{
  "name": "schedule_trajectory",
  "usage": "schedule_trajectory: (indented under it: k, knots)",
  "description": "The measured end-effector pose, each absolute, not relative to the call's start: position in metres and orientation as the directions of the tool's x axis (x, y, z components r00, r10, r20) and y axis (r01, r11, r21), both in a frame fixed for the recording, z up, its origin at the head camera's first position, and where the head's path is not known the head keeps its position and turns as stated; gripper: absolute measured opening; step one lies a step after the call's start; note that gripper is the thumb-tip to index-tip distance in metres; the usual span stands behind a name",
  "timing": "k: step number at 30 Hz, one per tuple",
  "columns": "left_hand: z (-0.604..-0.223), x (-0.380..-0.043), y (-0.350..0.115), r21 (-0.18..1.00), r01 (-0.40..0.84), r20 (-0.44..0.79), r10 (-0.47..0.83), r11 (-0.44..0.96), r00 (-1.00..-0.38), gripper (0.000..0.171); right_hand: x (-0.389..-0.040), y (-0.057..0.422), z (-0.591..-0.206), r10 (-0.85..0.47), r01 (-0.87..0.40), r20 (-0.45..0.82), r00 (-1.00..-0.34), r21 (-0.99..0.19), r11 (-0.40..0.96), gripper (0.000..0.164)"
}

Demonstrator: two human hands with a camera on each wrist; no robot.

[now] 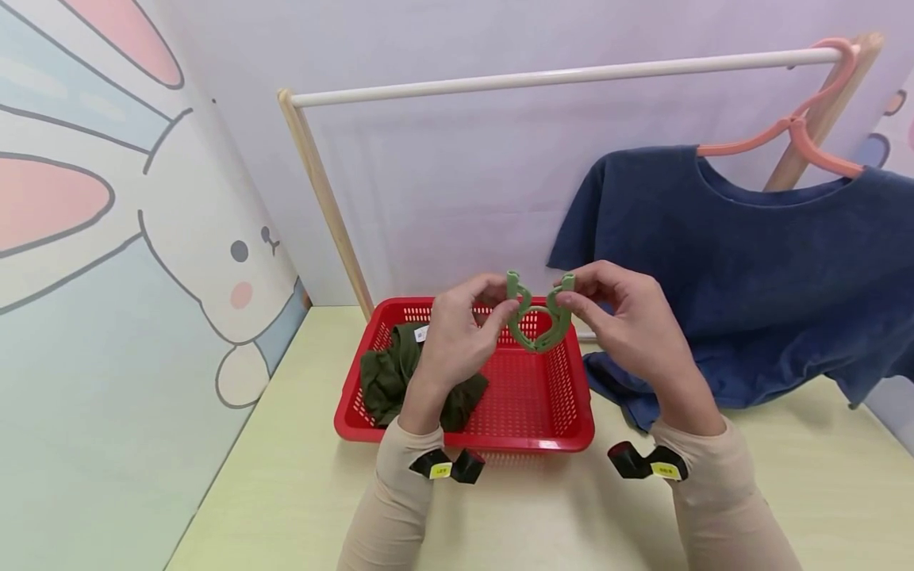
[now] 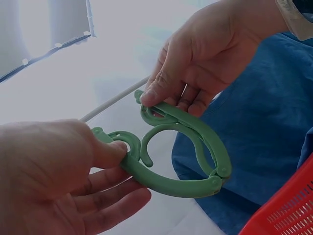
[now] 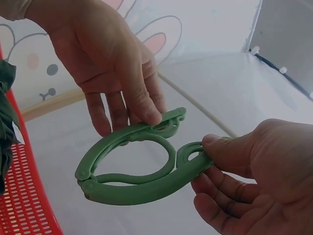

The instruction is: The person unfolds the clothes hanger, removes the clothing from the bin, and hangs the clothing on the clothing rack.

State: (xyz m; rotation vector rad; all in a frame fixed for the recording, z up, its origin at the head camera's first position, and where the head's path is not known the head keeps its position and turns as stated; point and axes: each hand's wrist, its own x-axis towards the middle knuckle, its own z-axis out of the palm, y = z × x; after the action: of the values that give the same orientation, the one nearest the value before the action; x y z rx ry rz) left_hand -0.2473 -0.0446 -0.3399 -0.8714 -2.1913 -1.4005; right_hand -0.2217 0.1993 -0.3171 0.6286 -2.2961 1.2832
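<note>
A green folding hanger [image 1: 540, 342] is held up between both hands, over the back right part of the red basket. Its two arms are folded up from the central joint, and the curved hook [image 2: 171, 128] lies between them. My left hand [image 1: 457, 337] pinches one arm's end between thumb and fingers. With thumb and fingertips, my right hand [image 1: 631, 321] pinches the other arm's end. In the right wrist view the hinge [image 3: 85, 181] of the hanger points left, away from the right hand.
The red basket [image 1: 464, 441] stands on the pale table [image 1: 278, 476] with a dark green garment [image 1: 389, 373] in its left side. Behind it rises a rack with a white rail [image 1: 543, 77]. On the right, a navy T-shirt [image 1: 750, 262] hangs on a pink hanger [image 1: 821, 151].
</note>
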Motion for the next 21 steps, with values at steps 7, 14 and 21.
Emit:
schedule_trajectory:
  k: [7,14,21]
  knots:
    - [-0.337,-0.248,-0.050,0.681,0.667,0.619,0.249,0.303,-0.745,0.018,-0.222,0.205,-0.315,-0.151,-0.564,0.567,-0.809,-0.679,0.469,0.013]
    - [-0.337,-0.251,-0.061,0.744,0.631,0.611,0.158,0.219,-0.776,0.020,-0.222,0.213,-0.312,-0.106,-0.544,0.565,-0.818,-0.701,0.461,0.017]
    - [-0.335,-0.252,-0.071,0.784,0.612,0.606,0.084,0.108,-0.791,0.023,-0.223,0.224,-0.311,-0.111,-0.504,0.515,-0.850,-0.732,0.458,0.019]
